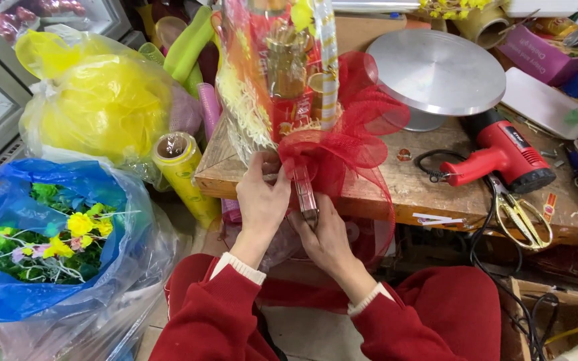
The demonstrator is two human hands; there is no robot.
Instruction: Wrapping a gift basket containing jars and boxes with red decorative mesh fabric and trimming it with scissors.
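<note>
Both hands, L [262, 200] & R [326, 234], grip red mesh bow [342, 144] at table edge [235, 184].

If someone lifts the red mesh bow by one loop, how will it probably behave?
The red mesh bow probably weighs little, since its open net shows things behind. Its puffed loops suggest springy material that would bend, not break. It seems tied to the wrapped gift basket, so pulling might tilt that.

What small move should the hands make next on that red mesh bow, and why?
Probably draw the ribbon strip snug under the red mesh bow. The left hand pinches the gathered mesh against the wrapped gift basket, while the right hand holds the strip's hanging end, which looks slack and untied.
</note>
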